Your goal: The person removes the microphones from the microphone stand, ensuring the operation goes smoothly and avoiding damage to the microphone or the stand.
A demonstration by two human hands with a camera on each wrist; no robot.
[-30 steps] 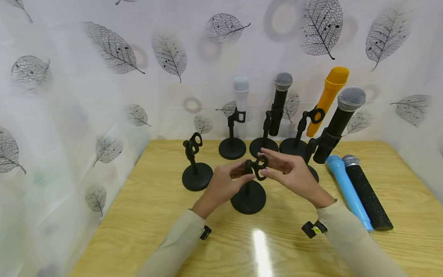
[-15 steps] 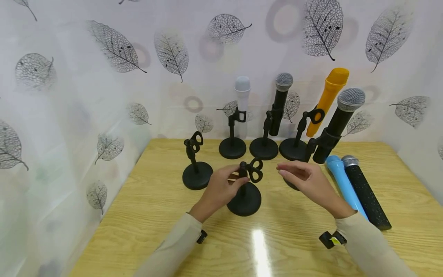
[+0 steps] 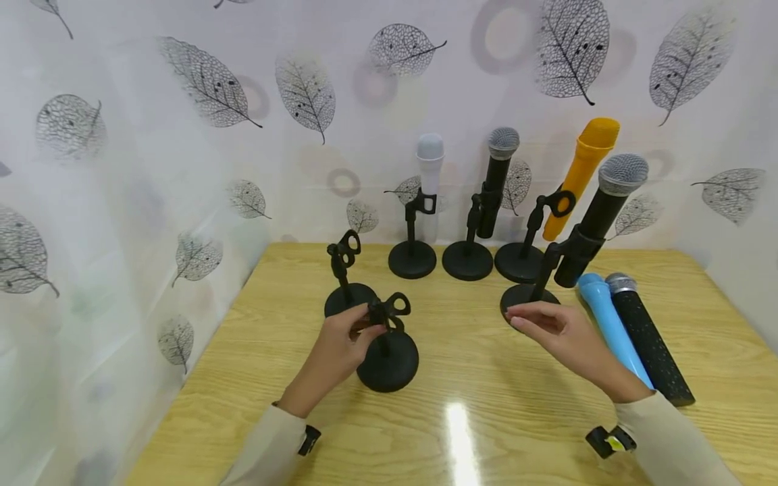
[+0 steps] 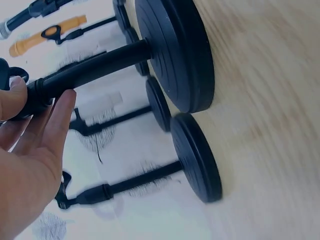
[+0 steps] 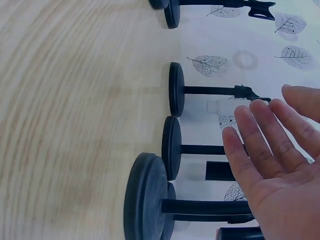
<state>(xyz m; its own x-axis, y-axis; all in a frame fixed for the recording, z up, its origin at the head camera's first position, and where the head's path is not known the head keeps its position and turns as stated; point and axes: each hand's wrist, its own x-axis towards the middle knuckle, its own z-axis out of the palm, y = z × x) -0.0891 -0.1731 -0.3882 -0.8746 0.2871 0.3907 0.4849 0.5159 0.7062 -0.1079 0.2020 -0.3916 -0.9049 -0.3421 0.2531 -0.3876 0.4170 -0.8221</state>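
Observation:
My left hand [image 3: 334, 347] grips a black desktop microphone stand [image 3: 389, 362] high on its stem, just under the clip, with thumb and fingers round it. The left wrist view shows this stem [image 4: 100, 67] and the round base; I cannot tell whether the base touches the table. Close behind it is another black stand [image 3: 338, 300] with a bare clip. My right hand [image 3: 562, 337] hovers over the table with nothing in it, its fingers loosely bent. In the right wrist view that hand [image 5: 290, 185] has its palm and fingers in sight, apart from the stands.
Along the back stand several stands bearing a white microphone [image 3: 430, 169], a black one [image 3: 498, 169], an orange one [image 3: 580, 169] and a larger black one [image 3: 602, 209]. A blue microphone [image 3: 614, 331] and a speckled black microphone [image 3: 650, 344] lie at the right. A leaf-print curtain [image 3: 304, 202] borders the table.
My right hand has let go of the stand's clip and drawn away to the right. The left hand has carried the stand leftward, near the other bare stand.

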